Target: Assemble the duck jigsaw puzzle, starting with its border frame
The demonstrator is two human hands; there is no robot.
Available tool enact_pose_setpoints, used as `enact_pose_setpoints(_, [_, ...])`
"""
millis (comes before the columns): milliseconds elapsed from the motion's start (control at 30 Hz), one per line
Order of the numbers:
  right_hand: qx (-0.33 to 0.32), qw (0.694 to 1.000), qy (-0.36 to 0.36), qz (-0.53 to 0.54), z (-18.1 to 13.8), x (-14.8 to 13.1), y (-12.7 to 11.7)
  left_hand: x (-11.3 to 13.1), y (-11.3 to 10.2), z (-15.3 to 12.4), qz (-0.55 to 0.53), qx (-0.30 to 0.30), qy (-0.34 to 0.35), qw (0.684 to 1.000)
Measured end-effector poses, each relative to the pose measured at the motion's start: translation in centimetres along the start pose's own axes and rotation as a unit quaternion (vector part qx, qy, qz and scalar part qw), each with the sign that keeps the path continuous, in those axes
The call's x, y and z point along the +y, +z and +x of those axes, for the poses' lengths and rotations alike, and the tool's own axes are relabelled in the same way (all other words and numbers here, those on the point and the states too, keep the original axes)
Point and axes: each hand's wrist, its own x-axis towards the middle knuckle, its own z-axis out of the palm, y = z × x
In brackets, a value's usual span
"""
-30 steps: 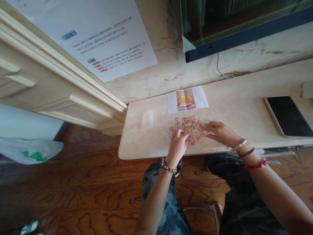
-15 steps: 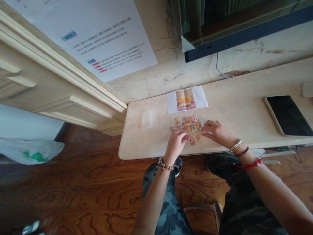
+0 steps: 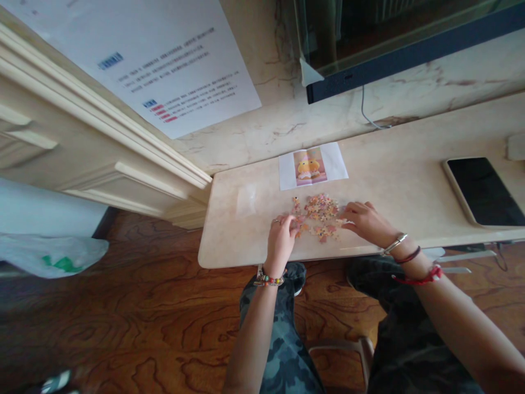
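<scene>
Small pink, orange and cream jigsaw puzzle pieces lie in a loose heap on the long pale table. At the heap's left edge is my left hand, its thumb and fingers drawn together among some pieces; what they pinch is hidden. My right hand is at the right edge, with a pale puzzle piece between thumb and fingers. Just behind the heap lies a creased paper sheet with a picture of yellow plush-like figures.
A phone or tablet rests on the table at the right. A dark-framed screen and a printed notice are on the wall behind. A cable hangs below the screen. A plastic bag is at the far left.
My left hand has moved left, from the front of the heap to its left edge, uncovering several pieces. My right hand has barely moved.
</scene>
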Motion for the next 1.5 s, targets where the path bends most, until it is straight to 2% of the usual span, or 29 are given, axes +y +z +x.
enact_pose_setpoints(133, [0.029, 0.999, -0.010, 0.022, 0.4, -0.3, -0.2, 1.4, 0.5, -0.6, 0.013, -0.013, 0.049, 0.999])
enact_pose_setpoints(233, [0.052, 0.992, -0.007, 0.114, 0.4, -0.2, -0.3, 2.0, 1.0, -0.8, 0.039, -0.033, 0.111, 0.993])
enact_pose_setpoints(300, [0.037, 0.987, 0.003, 0.157, 0.4, 0.0, -0.2, 2.1, 1.3, -0.7, 0.054, -0.031, 0.127, 0.990])
enact_pose_setpoints(400, [0.012, 0.990, 0.059, 0.124, 0.3, 0.0, 0.0, 1.9, 1.6, -0.4, 0.064, -0.023, 0.135, 0.988])
enact_pose_setpoints(500, [0.026, 0.991, 0.107, 0.082, 0.3, -0.3, 0.0, 1.6, 1.6, -0.2, 0.066, -0.023, 0.149, 0.986])
enact_pose_setpoints(567, [0.024, 0.991, 0.077, 0.104, 0.3, -0.6, -0.2, 1.5, 1.6, -0.1, 0.066, -0.025, 0.160, 0.985])
enact_pose_setpoints(667, [-0.018, 0.992, 0.011, 0.122, 0.2, -1.3, -0.4, 1.3, 1.4, 0.0, 0.062, -0.027, 0.173, 0.983])
enact_pose_setpoints(800, [-0.045, 0.997, 0.004, 0.062, -0.1, -2.0, -0.3, 1.2, 0.8, -0.1, 0.049, -0.019, 0.168, 0.984])
enact_pose_setpoints(1000, [-0.083, 0.996, -0.009, 0.032, -0.2, -2.0, -0.4, 0.7, 0.4, -0.5, 0.019, -0.004, 0.130, 0.991])
enact_pose_setpoints(1133, [-0.079, 0.997, -0.013, 0.004, -0.2, -1.8, -0.9, 0.7, 0.7, -0.4, 0.024, 0.009, 0.099, 0.995])
enact_pose_setpoints(1333, [-0.081, 0.995, -0.043, 0.037, -0.2, -1.0, -1.4, 2.1, 1.3, -0.7, 0.003, 0.022, 0.094, 0.995])
enact_pose_setpoints(1500, [-0.067, 0.996, -0.002, 0.060, -0.2, -0.3, -1.1, 3.8, 2.6, -0.6, -0.001, -0.002, 0.105, 0.994])
